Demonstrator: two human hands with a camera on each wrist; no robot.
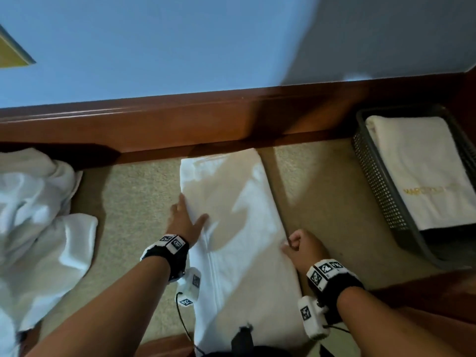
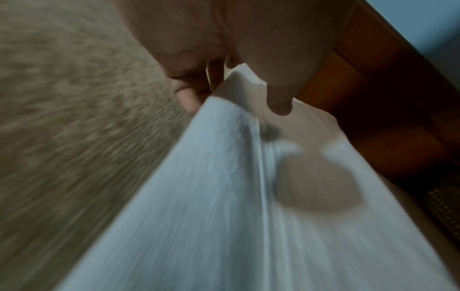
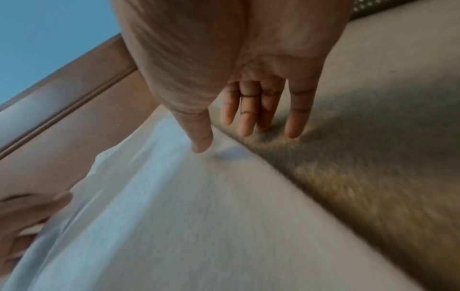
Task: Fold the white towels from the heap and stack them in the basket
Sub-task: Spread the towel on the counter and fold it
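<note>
Two hands flank the half-folded towel (image 1: 231, 215) on the carpet (image 1: 134, 202): the left hand (image 1: 184, 220) pinches one long edge, and the right hand (image 1: 300, 247) rests loose-fingered astride the other, probably to lift it for the next fold. The basket (image 1: 373, 181) stands to the right.

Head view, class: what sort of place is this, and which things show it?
Likely a hotel room: beige carpet, a wooden skirting board under a painted wall, and a folded white towel with gold lettering in a basket.

Heap (image 1: 38, 202) L, towel (image 1: 231, 202) approx. mid, basket (image 1: 373, 189) R.
</note>
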